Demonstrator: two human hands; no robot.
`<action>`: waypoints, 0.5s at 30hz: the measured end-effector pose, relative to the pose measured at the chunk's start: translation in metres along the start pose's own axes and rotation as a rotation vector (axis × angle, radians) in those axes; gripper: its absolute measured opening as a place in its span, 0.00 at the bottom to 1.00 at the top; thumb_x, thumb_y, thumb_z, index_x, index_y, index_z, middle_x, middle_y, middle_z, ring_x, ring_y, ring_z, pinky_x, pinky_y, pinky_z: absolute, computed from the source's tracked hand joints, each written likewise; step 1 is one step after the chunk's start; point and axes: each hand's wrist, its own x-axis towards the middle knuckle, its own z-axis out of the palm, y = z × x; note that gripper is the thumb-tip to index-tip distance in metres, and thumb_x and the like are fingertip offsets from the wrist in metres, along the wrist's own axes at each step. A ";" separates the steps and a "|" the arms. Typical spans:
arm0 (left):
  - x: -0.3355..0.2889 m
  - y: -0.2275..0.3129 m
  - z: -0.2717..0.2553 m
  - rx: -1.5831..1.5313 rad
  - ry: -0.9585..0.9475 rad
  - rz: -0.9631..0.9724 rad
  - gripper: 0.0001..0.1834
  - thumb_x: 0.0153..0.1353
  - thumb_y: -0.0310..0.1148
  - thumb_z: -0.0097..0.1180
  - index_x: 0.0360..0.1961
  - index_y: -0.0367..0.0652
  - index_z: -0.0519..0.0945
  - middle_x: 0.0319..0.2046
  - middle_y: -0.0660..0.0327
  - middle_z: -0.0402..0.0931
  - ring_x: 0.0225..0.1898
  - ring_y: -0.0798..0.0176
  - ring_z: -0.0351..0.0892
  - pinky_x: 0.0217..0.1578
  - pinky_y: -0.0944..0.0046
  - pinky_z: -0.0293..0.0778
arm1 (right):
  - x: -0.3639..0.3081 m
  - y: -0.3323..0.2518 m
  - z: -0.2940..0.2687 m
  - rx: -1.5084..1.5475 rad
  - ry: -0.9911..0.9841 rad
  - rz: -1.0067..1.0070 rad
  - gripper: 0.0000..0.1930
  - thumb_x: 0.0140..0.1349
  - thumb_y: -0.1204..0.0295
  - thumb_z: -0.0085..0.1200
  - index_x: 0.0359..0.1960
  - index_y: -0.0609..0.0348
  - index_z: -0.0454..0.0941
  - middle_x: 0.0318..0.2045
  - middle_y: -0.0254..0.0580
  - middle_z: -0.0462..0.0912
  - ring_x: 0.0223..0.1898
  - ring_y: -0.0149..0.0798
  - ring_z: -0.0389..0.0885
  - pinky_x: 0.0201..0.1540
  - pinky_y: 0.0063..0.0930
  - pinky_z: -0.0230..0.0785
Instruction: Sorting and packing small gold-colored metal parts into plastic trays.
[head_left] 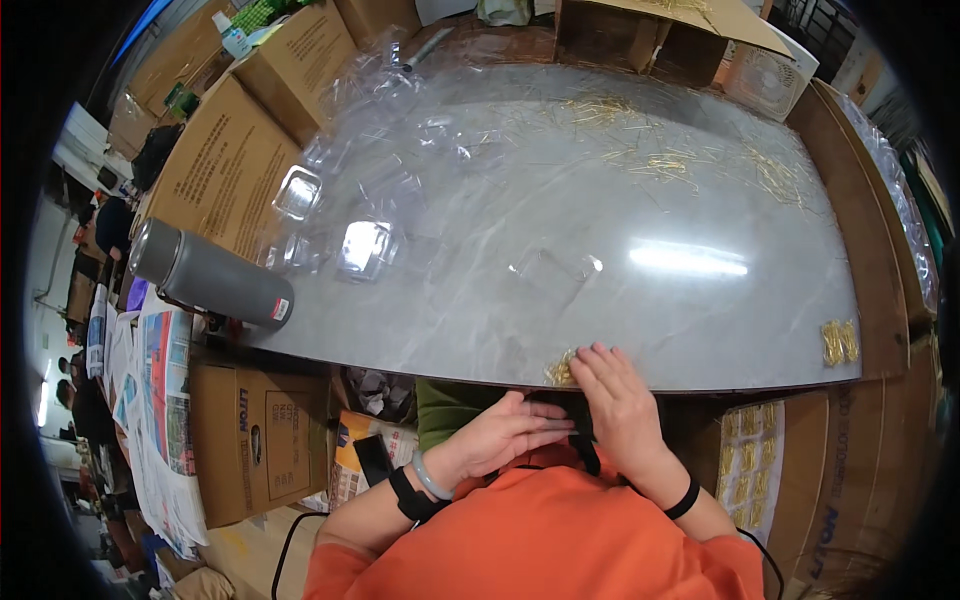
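My right hand (617, 405) lies over the table's front edge, its fingers stretched out and side by side. Against its fingertips, on the left, sits a small heap of thin gold-coloured wire pieces (560, 370). Just below the edge, my left hand (508, 432) is held with its fingers extended toward the right hand and nothing visible in it. A clear plastic box (552, 278) rests farther in on the grey marbled tabletop (480, 330). Two small gold wire bundles (839, 343) lie at the right front corner.
Loose gold wires (665, 165) are scattered across the far side. Many clear plastic boxes (366, 248) crowd the left, near a grey bottle (215, 275). Cardboard (868, 220) walls the right side. Below it, a white sheet (750, 465) carries several gold bundles. A white fan (765, 80) stands far right.
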 end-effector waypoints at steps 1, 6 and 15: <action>-0.001 0.000 -0.001 -0.029 -0.044 0.006 0.25 0.74 0.18 0.43 0.70 0.36 0.54 0.65 0.45 0.64 0.69 0.44 0.69 0.73 0.47 0.66 | -0.006 -0.006 0.000 0.017 -0.012 -0.009 0.23 0.58 0.80 0.54 0.58 0.67 0.78 0.59 0.52 0.80 0.64 0.55 0.77 0.68 0.51 0.68; -0.012 -0.006 0.001 -0.029 -0.125 0.043 0.32 0.75 0.20 0.45 0.76 0.42 0.50 0.70 0.49 0.61 0.73 0.50 0.63 0.74 0.45 0.63 | -0.025 -0.016 0.003 0.087 -0.019 -0.091 0.19 0.60 0.77 0.59 0.54 0.61 0.82 0.57 0.47 0.83 0.62 0.52 0.79 0.69 0.49 0.69; -0.020 0.022 0.013 0.359 -0.184 0.302 0.37 0.76 0.23 0.46 0.80 0.44 0.43 0.69 0.49 0.64 0.70 0.54 0.68 0.71 0.49 0.68 | 0.003 -0.010 -0.004 0.282 0.128 -0.157 0.21 0.54 0.83 0.62 0.52 0.62 0.82 0.54 0.48 0.83 0.60 0.53 0.80 0.67 0.53 0.71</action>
